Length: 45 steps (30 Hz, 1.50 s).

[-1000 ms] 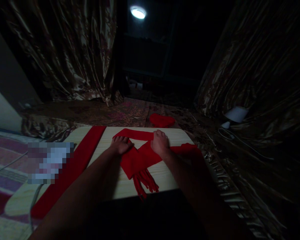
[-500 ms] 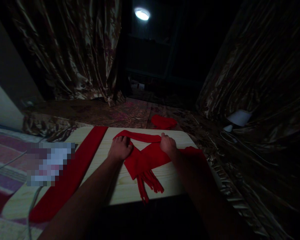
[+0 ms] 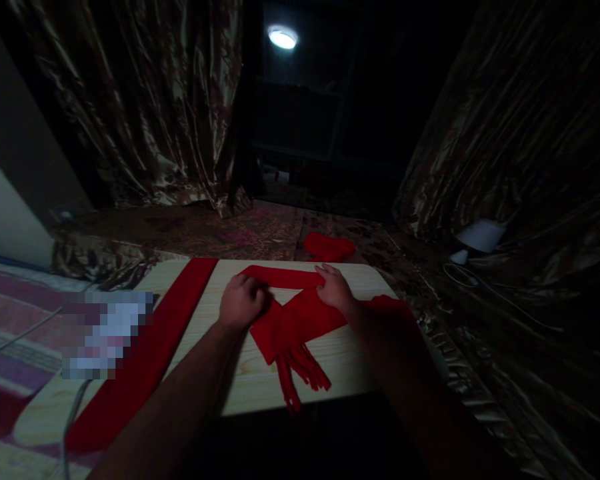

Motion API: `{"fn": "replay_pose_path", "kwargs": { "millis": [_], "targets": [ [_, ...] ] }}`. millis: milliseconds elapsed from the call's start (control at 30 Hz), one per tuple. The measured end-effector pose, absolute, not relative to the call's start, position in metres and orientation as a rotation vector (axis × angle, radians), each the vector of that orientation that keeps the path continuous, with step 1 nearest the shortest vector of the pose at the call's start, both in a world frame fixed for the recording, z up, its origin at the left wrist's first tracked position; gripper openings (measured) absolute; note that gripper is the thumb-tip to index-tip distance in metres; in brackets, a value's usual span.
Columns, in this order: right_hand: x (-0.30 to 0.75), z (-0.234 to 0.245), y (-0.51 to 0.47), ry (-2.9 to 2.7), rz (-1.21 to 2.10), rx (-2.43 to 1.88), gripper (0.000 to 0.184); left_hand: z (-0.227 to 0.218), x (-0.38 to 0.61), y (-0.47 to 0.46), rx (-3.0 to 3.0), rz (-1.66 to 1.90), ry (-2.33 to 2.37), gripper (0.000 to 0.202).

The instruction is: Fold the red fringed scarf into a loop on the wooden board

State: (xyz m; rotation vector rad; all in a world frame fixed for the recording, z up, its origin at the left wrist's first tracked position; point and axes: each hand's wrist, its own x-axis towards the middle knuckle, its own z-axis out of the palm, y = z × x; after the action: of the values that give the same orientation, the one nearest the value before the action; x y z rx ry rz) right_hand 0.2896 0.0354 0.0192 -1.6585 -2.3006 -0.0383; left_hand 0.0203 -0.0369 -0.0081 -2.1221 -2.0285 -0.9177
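Note:
A red scarf [image 3: 305, 320] with a fringe [image 3: 305, 367] lies folded over itself on a pale wooden table [image 3: 260, 400]. Its upper band [image 3: 283, 277] runs between my two hands, with a gap of bare wood below it. My left hand [image 3: 241, 301] is closed on the scarf's left bend, its fingers curled. At the band's right end, my right hand [image 3: 336, 287] grips the fabric between thumb and fingers. More red cloth passes under my right forearm to the table's right side.
A long red strip of cloth [image 3: 165, 333] crosses the table's left side, near a blurred-out pale item [image 3: 105, 333] and a cable [image 3: 73, 420]. Beyond the table lies a red bundle [image 3: 329, 247]. A small white lamp [image 3: 481, 235] with a cord stands at right, before dark curtains [image 3: 180, 100].
The upper band, bowed before, now lies flatter and straighter between my hands. My left hand has turned and curled more over the fold; my right fingers have shifted slightly along the band.

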Motion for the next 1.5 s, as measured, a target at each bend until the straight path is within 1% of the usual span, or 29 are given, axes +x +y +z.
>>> {"fn": "replay_pose_path", "kwargs": {
  "millis": [100, 200, 267, 367, 467, 567, 733, 867, 967, 1133, 1267, 1400, 1500],
  "targets": [
    [0.281, 0.017, 0.01, -2.364, -0.052, -1.429, 0.055, -0.004, 0.024, -0.043, -2.336, -1.092, -1.828, 0.035],
    [0.28, 0.015, -0.013, -2.525, -0.067, -1.332, 0.062, -0.004, 0.029, -0.047, -2.621, -1.095, -1.649, 0.04],
    [0.284, 0.012, -0.018, -2.598, -0.077, -1.369, 0.066, -0.007, 0.034, -0.047, -2.771, -0.93, -1.614, 0.047],
    [0.295, 0.005, -0.014, -2.62, 0.001, -1.516, 0.067, -0.012, 0.04, -0.046, -2.844, -0.53, -1.72, 0.062],
    [0.303, -0.004, -0.009, -2.584, 0.078, -1.575, 0.065, -0.013, 0.044, -0.045, -2.823, -0.283, -1.787, 0.068],
    [0.306, -0.01, -0.01, -2.52, 0.019, -1.532, 0.062, -0.013, 0.045, -0.045, -2.815, -0.231, -1.775, 0.069],
    [0.305, -0.015, -0.018, -2.374, -0.095, -1.509, 0.054, -0.009, 0.049, -0.049, -2.759, -0.27, -1.741, 0.067],
    [0.306, -0.013, -0.024, -2.204, -0.256, -1.473, 0.04, 0.002, 0.061, -0.075, -2.547, -0.47, -1.816, 0.063],
    [0.309, -0.01, -0.029, -2.151, -0.306, -1.433, 0.03, 0.004, 0.068, -0.105, -2.58, -0.596, -1.752, 0.06],
    [0.31, -0.007, -0.044, -2.144, -0.339, -1.428, 0.024, -0.012, 0.067, -0.132, -2.739, -0.409, -1.719, 0.06],
    [0.308, -0.006, -0.066, -2.204, -0.3, -1.415, 0.022, -0.018, 0.067, -0.134, -2.725, -0.377, -1.777, 0.061],
    [0.306, -0.005, -0.091, -2.242, -0.143, -1.51, 0.019, -0.01, 0.067, -0.132, -2.742, -0.362, -1.809, 0.058],
    [0.303, -0.006, -0.108, -2.276, -0.009, -1.516, 0.015, -0.003, 0.064, -0.127, -2.795, -0.279, -1.857, 0.057]
  ]
}}
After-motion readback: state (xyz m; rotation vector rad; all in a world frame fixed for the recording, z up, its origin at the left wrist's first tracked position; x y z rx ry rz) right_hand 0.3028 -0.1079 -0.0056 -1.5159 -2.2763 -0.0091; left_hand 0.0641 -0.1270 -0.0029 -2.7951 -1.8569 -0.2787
